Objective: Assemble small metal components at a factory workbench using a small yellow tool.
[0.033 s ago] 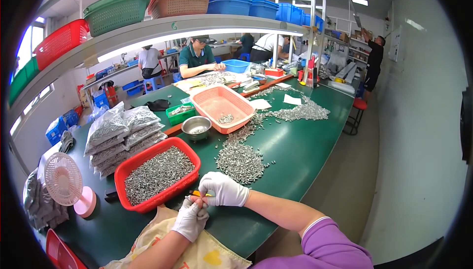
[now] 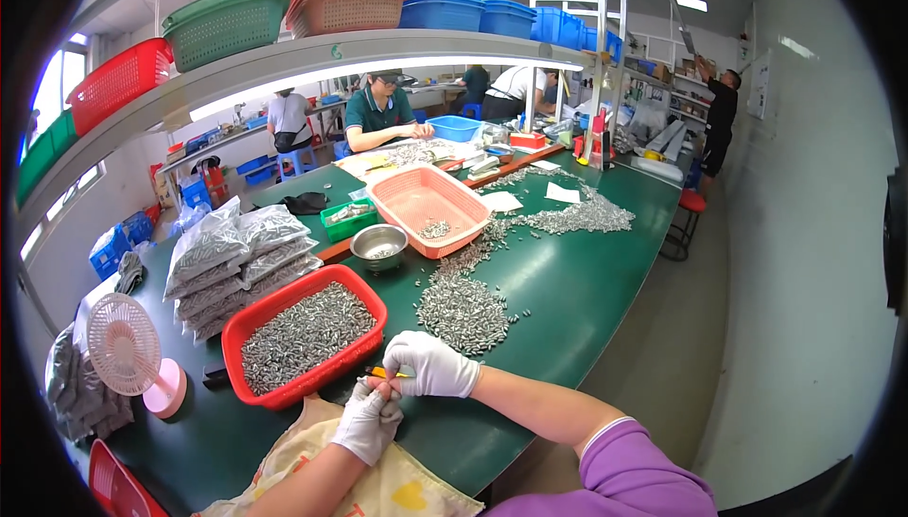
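Observation:
My left hand [image 2: 367, 424] and my right hand [image 2: 431, 366], in white gloves with some bare fingertips, meet in front of the red basket [image 2: 375, 347]. Both are closed in a pinch, fingertips together; whatever they hold is too small or hidden. A yellow-and-black tool [image 2: 376, 371] shows beside the fingertips, partly covered, and I cannot tell whether it is held. Small silver metal parts [image 2: 307, 342] fill the red basket. A loose heap of similar metal parts [image 2: 463, 314] lies on the green table [image 2: 558, 295] beyond my right hand. Cream patterned cloth [image 2: 293, 451] lies under my left forearm.
Stacked bags of parts [image 2: 236, 262] and a pink fan [image 2: 123, 342] stand at left. Farther back are a steel bowl [image 2: 378, 246], a green tray [image 2: 348, 224] and a pink basket [image 2: 430, 193]. A co-worker [image 2: 378, 115] sits across; an overhead shelf [image 2: 350, 48] holds baskets.

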Motion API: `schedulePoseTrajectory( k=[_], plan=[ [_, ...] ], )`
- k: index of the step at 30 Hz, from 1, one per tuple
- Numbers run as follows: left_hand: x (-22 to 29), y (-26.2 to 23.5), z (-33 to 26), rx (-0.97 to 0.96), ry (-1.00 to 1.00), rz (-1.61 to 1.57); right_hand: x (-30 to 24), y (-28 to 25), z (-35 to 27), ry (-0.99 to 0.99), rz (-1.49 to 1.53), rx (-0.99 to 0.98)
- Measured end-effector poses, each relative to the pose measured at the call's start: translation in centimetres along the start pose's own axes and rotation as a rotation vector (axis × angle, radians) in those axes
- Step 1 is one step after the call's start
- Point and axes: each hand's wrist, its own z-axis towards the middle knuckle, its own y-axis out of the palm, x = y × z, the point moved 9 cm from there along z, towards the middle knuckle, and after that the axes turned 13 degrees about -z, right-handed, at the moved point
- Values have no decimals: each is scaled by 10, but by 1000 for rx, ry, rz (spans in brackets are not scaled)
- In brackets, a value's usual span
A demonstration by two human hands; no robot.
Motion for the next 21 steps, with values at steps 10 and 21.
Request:
schedulePoseTrajectory(
  k=[10, 21],
  plan=[
    [0, -2, 1, -18, -5, 29, -3, -3, -2, -19, -20, 42],
    [-2, 6, -2, -77, -19, 82, 0, -2, -1, -5, -57, 22]
  ],
)
